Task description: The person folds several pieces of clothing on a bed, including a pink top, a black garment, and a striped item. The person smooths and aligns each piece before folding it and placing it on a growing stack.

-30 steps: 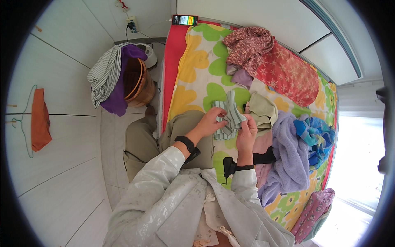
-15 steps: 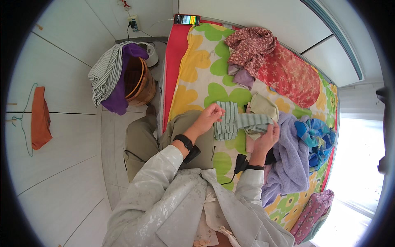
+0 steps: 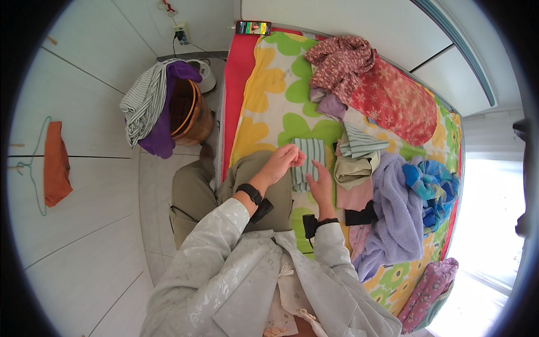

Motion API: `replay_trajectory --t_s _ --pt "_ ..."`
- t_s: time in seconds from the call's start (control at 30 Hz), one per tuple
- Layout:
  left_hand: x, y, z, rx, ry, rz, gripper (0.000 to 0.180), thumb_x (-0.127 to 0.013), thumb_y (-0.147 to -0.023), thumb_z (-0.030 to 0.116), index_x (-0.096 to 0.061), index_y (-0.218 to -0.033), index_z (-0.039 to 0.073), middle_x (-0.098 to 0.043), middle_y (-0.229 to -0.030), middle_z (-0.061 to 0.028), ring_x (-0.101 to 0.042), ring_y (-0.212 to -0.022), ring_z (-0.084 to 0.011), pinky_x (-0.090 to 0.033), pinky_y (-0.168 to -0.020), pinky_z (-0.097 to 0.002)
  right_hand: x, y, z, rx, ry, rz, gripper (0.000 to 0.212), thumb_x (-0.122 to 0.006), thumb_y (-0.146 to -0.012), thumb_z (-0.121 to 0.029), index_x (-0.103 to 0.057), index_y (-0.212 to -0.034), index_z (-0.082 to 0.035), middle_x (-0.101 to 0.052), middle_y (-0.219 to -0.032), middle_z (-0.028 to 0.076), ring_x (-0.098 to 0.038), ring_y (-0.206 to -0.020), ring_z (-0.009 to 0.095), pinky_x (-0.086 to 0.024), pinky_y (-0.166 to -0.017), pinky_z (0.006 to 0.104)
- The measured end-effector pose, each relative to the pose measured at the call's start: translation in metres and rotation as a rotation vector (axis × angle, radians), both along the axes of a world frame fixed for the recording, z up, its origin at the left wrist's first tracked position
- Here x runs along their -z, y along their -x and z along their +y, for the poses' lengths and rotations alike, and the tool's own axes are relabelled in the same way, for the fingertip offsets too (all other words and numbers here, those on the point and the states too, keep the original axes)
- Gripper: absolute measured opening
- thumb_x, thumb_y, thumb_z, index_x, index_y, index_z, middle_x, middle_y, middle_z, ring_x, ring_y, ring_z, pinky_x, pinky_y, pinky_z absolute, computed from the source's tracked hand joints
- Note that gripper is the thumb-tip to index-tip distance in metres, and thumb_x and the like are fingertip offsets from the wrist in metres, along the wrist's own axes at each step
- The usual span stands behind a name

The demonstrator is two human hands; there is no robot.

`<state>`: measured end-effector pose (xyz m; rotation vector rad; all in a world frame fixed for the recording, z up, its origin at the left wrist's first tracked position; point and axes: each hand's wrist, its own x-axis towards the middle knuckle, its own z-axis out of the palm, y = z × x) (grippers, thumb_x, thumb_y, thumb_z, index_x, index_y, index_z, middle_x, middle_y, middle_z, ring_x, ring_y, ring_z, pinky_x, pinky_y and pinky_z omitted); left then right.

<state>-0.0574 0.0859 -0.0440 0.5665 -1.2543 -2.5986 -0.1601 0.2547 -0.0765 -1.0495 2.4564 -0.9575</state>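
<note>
Our left hand (image 3: 283,162) pinches the striped cloth (image 3: 309,163) on the bed (image 3: 264,95); right hand (image 3: 321,188) lies open, flat on its lower edge.

On the flowered bed (image 3: 264,95), the left hand (image 3: 282,163) covers the near left corner of a green striped cloth (image 3: 310,160), and the right hand (image 3: 321,188) hides its lower edge. A black garment (image 3: 362,215) shows only partly beneath the pile, and whether either hand grips the cloth cannot be told.
</note>
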Motion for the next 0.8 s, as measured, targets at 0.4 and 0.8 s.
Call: replay_trajectory --t_s 0.4,0.8 --pt "-0.002 0.0 -0.001 -0.013 -0.037 0.019 0.031 -0.041 -0.099 0.027 -0.044 -0.076 0.008 -0.058 -0.097 -0.0073 -0.055 -0.086 -0.0148 -0.047 -0.082 -0.0299 0.029 -0.037 -0.011 0.121 -0.483 0.147 0.09 -0.078 -0.061 -0.02 -0.033 -0.139 -0.027 -0.026 -0.146 0.014 -0.028 -0.132 0.041 -0.032 -0.1 0.058" --pt "-0.001 -0.001 -0.001 -0.016 -0.054 0.017 0.03 -0.041 -0.1 0.027 -0.044 -0.076 0.008 -0.057 -0.096 -0.0065 -0.055 -0.086 -0.0144 -0.047 -0.083 -0.0289 0.057 -0.023 0.006 0.127 -0.221 0.249 0.056 -0.061 -0.067 -0.006 -0.058 -0.12 -0.022 -0.047 -0.135 0.013 -0.044 -0.121 0.038 -0.042 -0.096 0.0462"
